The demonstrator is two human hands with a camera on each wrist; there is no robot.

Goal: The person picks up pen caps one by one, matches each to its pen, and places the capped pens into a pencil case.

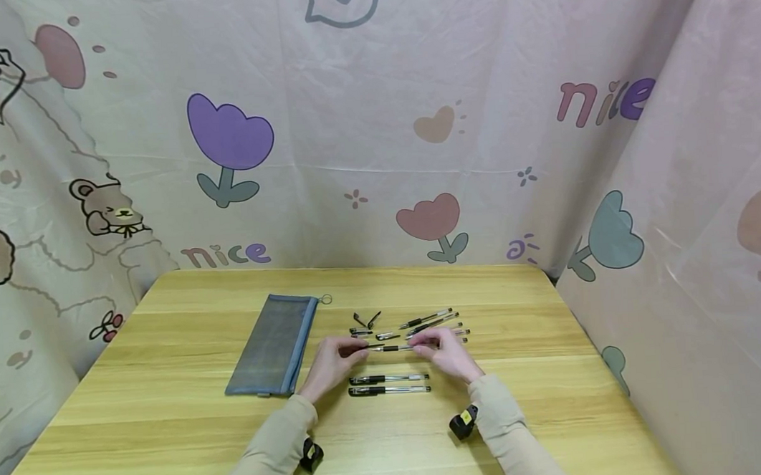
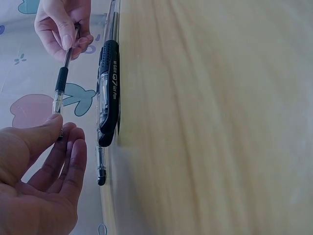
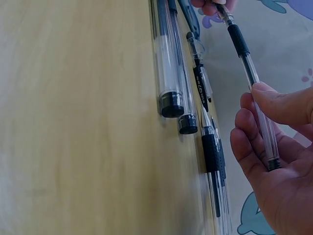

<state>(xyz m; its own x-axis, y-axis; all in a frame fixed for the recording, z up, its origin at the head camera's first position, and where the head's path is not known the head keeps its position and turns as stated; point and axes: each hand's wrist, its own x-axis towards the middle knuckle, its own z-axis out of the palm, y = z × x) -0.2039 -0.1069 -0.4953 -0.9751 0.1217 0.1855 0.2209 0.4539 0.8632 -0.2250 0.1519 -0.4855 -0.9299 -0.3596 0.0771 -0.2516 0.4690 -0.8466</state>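
Over the table, both hands hold one clear gel pen (image 1: 393,349) with a black rubber grip, lying level in the head view. My right hand (image 1: 447,350) pinches its clear barrel (image 3: 264,125) between thumb and fingers, the black end plug near the palm. At the other end, my left hand (image 1: 335,362) pinches a pen cap (image 1: 375,346) at the tip, mostly hidden by the fingertips. Just in front of the hands, two capped gel pens (image 1: 388,390) lie side by side. Behind them are several loose pen caps (image 1: 388,335) and, to the right, several uncapped pens (image 1: 426,318).
A grey-blue mesh zip pouch (image 1: 273,343) lies flat to the left of the hands, its ring pull (image 1: 325,299) at the far corner. The wooden table (image 1: 138,422) meets a printed cloth backdrop (image 1: 349,124) at its back and sides.
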